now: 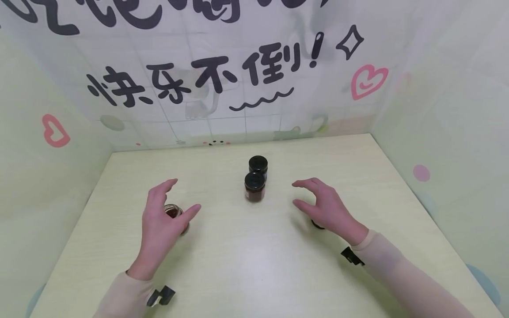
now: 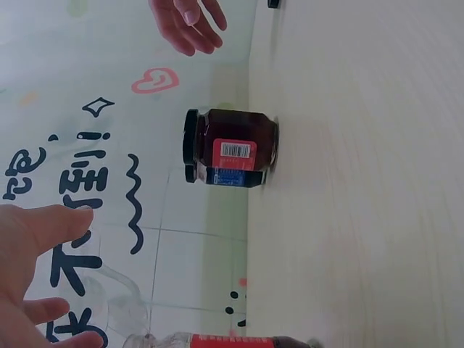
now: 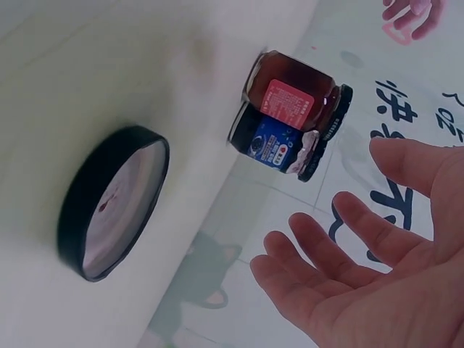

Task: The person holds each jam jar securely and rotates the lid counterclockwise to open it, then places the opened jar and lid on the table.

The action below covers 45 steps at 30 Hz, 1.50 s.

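Observation:
Two jars with black lids stand close together mid-table: a red-labelled jar [image 1: 254, 187] [image 2: 235, 141] [image 3: 290, 94] in front and a blue-labelled jar [image 1: 258, 164] [image 2: 230, 176] [image 3: 274, 145] right behind it. My left hand [image 1: 180, 196] [image 2: 54, 264] hovers with spread fingers over an open jar [image 1: 173, 212] [image 2: 217, 341] of dark red contents and holds nothing. My right hand [image 1: 297, 193] [image 3: 326, 217] is also spread and empty, just above a black lid [image 1: 318, 225] [image 3: 112, 203] that lies inner side up on the table.
The pale wooden table [image 1: 254, 274] is closed in by light walls on the left, right and back; the back wall [image 1: 238, 88] carries black lettering and pink hearts. Bare tabletop lies in front of the jars and between my hands.

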Available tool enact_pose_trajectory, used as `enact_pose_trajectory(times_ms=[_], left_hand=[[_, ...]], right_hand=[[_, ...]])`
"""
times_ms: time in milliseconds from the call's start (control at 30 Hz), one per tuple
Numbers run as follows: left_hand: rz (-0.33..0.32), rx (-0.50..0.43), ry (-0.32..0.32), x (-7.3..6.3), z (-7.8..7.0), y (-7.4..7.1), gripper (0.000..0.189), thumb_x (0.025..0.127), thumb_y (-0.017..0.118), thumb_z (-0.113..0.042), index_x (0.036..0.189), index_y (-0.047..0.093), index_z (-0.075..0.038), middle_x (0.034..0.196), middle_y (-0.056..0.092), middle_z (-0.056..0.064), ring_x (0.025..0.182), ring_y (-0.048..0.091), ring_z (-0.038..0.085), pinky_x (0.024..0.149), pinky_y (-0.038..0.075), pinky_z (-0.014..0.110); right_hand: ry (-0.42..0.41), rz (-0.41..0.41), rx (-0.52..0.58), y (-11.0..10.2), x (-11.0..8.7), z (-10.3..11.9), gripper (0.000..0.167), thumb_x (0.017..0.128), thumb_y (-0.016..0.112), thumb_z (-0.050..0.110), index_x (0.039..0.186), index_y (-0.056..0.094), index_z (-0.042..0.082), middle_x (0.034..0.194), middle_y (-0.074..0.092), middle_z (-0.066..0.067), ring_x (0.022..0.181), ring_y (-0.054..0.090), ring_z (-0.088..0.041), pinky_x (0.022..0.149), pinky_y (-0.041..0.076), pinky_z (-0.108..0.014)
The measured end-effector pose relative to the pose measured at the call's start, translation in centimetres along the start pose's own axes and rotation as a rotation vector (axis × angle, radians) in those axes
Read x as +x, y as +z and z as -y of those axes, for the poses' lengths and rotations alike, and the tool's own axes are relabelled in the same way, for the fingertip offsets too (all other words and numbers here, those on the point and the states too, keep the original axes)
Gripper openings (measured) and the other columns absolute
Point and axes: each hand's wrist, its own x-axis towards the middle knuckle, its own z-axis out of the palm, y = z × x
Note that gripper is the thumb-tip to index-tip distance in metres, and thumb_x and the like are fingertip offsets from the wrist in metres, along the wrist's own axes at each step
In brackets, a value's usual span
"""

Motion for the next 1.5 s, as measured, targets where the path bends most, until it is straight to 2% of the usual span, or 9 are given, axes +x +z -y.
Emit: enact_pose_trajectory(times_ms=[167, 267, 400, 467, 633, 767, 1033, 1300, 1500], left_hand=[[0.040, -0.025, 0.027, 0.1, -0.4, 1.2, 0.076, 0.081, 0.086, -0.028, 0.147, 0.049, -0.017, 0.143, 0.048, 0.002, 0.132, 0.045, 0.029, 0.105, 0.038, 0.051], [0.061, -0.030, 0.024, 0.0, -0.8, 2.1, 0.074, 0.083, 0.085, -0.031, 0.146, 0.049, -0.018, 0.144, 0.049, 0.001, 0.131, 0.046, 0.030, 0.105, 0.033, 0.054], [0.090, -0.056, 0.034, 0.1, -1.3, 3.1, 0.072, 0.084, 0.084, -0.032, 0.146, 0.049, -0.017, 0.143, 0.049, 0.002, 0.132, 0.047, 0.027, 0.110, 0.031, 0.049], [0.107, -0.079, 0.042, 0.2, -1.6, 3.5, 0.072, 0.084, 0.084, -0.030, 0.145, 0.049, -0.014, 0.143, 0.050, 0.003, 0.133, 0.046, 0.025, 0.110, 0.036, 0.044], [0.130, -0.125, 0.053, 0.4, -1.7, 4.7, 0.072, 0.084, 0.084, -0.029, 0.145, 0.049, -0.012, 0.142, 0.051, 0.004, 0.132, 0.047, 0.022, 0.111, 0.038, 0.039], [0.143, -0.165, 0.045, 0.7, -1.7, 5.6, 0.071, 0.084, 0.084, -0.029, 0.145, 0.049, -0.012, 0.141, 0.052, 0.002, 0.132, 0.048, 0.019, 0.111, 0.038, 0.038], [0.175, -0.238, 0.020, 1.2, -1.8, 7.2, 0.069, 0.084, 0.084, -0.027, 0.143, 0.050, -0.011, 0.136, 0.055, 0.003, 0.129, 0.051, 0.022, 0.109, 0.041, 0.040], [0.228, -0.244, -0.039, 1.6, -1.5, 8.6, 0.064, 0.085, 0.084, -0.024, 0.139, 0.053, -0.013, 0.131, 0.058, 0.003, 0.127, 0.053, 0.022, 0.107, 0.043, 0.040], [0.260, -0.258, -0.061, 1.8, -1.3, 9.6, 0.061, 0.085, 0.084, -0.025, 0.137, 0.055, -0.014, 0.131, 0.060, 0.004, 0.126, 0.054, 0.026, 0.106, 0.044, 0.040]], right_hand=[[0.005, 0.007, 0.029, 0.3, 0.4, 0.2, 0.043, 0.093, 0.075, 0.026, 0.132, 0.064, 0.014, 0.128, 0.063, -0.001, 0.121, 0.058, -0.021, 0.098, 0.047, -0.045], [0.009, 0.011, 0.048, 0.5, 0.6, 0.4, 0.044, 0.093, 0.074, 0.027, 0.134, 0.063, 0.015, 0.129, 0.063, -0.001, 0.122, 0.058, -0.021, 0.099, 0.047, -0.045], [0.031, 0.023, 0.072, 0.7, 0.9, 0.8, 0.046, 0.093, 0.074, 0.027, 0.136, 0.062, 0.017, 0.131, 0.062, 0.000, 0.120, 0.058, -0.022, 0.097, 0.048, -0.047], [0.042, 0.030, 0.083, 0.9, 1.1, 0.9, 0.046, 0.093, 0.074, 0.027, 0.137, 0.062, 0.017, 0.131, 0.062, 0.001, 0.119, 0.058, -0.022, 0.097, 0.048, -0.047], [0.055, 0.041, 0.109, 1.4, 1.6, 1.0, 0.047, 0.093, 0.074, 0.026, 0.138, 0.060, 0.017, 0.130, 0.061, 0.004, 0.115, 0.057, -0.019, 0.098, 0.048, -0.045], [0.063, 0.050, 0.136, 1.8, 2.0, 0.9, 0.049, 0.093, 0.074, 0.025, 0.139, 0.059, 0.016, 0.131, 0.061, 0.003, 0.117, 0.057, -0.021, 0.099, 0.048, -0.044], [0.080, 0.065, 0.196, 2.5, 2.8, 0.7, 0.050, 0.094, 0.073, 0.024, 0.140, 0.057, 0.012, 0.136, 0.060, -0.006, 0.121, 0.057, -0.032, 0.100, 0.048, -0.046], [0.067, 0.061, 0.227, 3.2, 3.4, 0.7, 0.050, 0.093, 0.074, 0.022, 0.139, 0.058, 0.010, 0.135, 0.060, -0.007, 0.118, 0.060, -0.034, 0.099, 0.048, -0.050], [0.072, 0.067, 0.248, 3.6, 3.6, 0.9, 0.049, 0.093, 0.074, 0.020, 0.138, 0.059, 0.010, 0.135, 0.061, -0.010, 0.118, 0.060, -0.035, 0.100, 0.048, -0.049]])
